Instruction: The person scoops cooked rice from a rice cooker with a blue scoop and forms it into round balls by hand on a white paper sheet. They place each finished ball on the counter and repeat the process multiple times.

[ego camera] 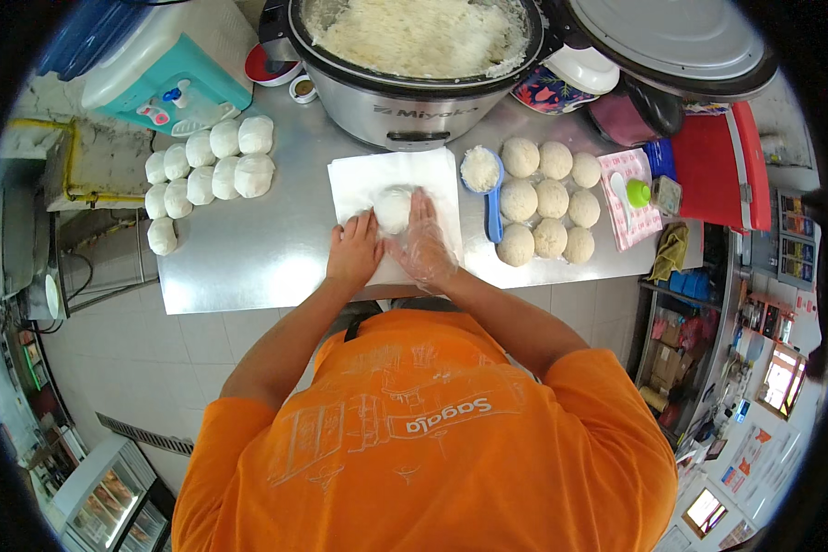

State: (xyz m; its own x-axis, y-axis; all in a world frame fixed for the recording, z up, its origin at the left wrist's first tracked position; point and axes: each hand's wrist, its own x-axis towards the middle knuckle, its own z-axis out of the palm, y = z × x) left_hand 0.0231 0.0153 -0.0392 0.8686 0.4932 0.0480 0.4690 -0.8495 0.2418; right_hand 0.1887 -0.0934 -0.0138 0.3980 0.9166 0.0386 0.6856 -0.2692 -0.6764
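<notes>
A smooth white round ball (392, 209), seemingly rice in clear wrap, rests on a stack of white paper sheets (352, 181) at the table's middle. My right hand (424, 241), in a clear plastic glove, cups its right side, with the thumb just below it. My bare left hand (354, 248) lies on the paper, fingertips at the ball's lower left edge. Right of the paper, a blue scoop (494, 214) holds a heap of cooked rice (481, 170). Several bare rice balls (550, 199) sit in rows beyond it. Several white wrapped pieces (200, 185) stand in rows at the left.
A large Miyako rice cooker (414, 114) full of rice stands behind the paper, its lid (669, 34) raised at the right. A teal water dispenser (172, 90) is at back left. A green-capped bottle (637, 194) and white spoon (619, 190) lie near a red box (714, 169).
</notes>
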